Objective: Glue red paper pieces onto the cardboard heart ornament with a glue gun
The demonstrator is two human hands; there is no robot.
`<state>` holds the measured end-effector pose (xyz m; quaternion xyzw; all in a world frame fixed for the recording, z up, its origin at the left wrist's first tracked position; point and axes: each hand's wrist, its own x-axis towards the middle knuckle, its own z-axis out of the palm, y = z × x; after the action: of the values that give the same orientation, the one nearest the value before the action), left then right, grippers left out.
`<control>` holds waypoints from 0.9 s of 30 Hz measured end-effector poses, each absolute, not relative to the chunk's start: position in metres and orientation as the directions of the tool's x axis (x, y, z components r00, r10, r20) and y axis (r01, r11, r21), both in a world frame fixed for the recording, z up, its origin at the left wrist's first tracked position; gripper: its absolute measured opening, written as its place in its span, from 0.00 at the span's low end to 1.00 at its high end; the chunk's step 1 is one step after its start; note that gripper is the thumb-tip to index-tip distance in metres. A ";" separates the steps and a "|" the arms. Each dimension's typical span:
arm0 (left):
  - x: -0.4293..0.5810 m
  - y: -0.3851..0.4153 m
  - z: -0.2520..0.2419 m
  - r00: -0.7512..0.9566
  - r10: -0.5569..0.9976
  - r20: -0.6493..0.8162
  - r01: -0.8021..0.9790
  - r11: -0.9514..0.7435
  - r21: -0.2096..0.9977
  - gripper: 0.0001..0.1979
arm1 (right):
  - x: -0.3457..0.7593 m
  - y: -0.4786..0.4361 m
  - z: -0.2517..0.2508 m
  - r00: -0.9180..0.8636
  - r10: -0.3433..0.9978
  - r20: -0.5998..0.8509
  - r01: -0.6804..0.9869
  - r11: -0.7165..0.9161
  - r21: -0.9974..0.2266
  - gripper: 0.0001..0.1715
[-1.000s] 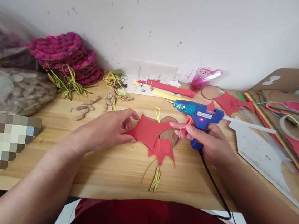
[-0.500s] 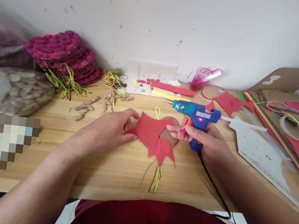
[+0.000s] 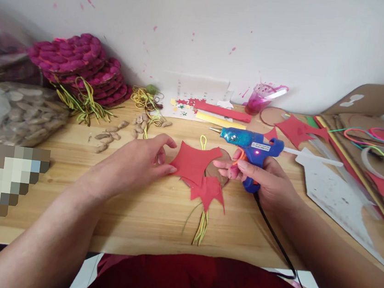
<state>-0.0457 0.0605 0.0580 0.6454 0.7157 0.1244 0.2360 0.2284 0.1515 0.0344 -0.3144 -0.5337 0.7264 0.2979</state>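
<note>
Over the table (image 3: 130, 225), our right hand (image 3: 272, 183) clasped the glue gun (image 3: 248, 141); our left hand (image 3: 144, 157), grip apart, needed to steady the red paper (image 3: 194, 162)

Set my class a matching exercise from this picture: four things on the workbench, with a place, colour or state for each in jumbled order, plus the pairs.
Column one
1. Glue gun
2. Larger red cut-out
3. Stack of knobbly discs
4. Cup

Column two
A. Magenta, at the left near the wall
B. Stained pink, near the wall, right of centre
C. Gripped in the right hand, with a small light glowing
D. Beside the left hand, at its thumb tip

Right pairs
1-C, 2-D, 3-A, 4-B
</note>
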 end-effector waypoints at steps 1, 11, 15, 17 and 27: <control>-0.046 0.061 0.058 -0.072 0.984 -0.162 0.861 0.143 0.488 0.21 | 0.228 0.151 0.035 -0.622 0.770 -0.143 -0.098 -0.258 -0.961 0.06; -0.035 0.060 0.057 0.044 0.996 0.080 0.785 -0.084 0.614 0.08 | 0.226 0.151 0.035 -0.594 0.785 -0.177 -0.090 -0.284 -0.955 0.11; -0.035 0.061 0.053 0.096 0.990 0.105 0.811 -0.139 0.568 0.08 | 0.225 0.151 0.036 -0.601 0.779 -0.178 -0.087 -0.286 -0.954 0.11; -0.036 0.062 0.051 0.100 0.987 0.126 0.814 -0.154 0.561 0.08 | 0.224 0.151 0.036 -0.605 0.776 -0.177 -0.092 -0.289 -0.953 0.12; -0.027 0.063 0.047 0.178 0.979 0.097 0.839 -0.203 0.506 0.11 | 0.225 0.151 0.036 -0.611 0.776 -0.160 -0.095 -0.273 -0.957 0.11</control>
<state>-0.0271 0.0630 0.0465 0.7480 0.6076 0.2044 0.1719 0.2246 0.1508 0.0365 -0.3247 -0.5238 0.7287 0.2988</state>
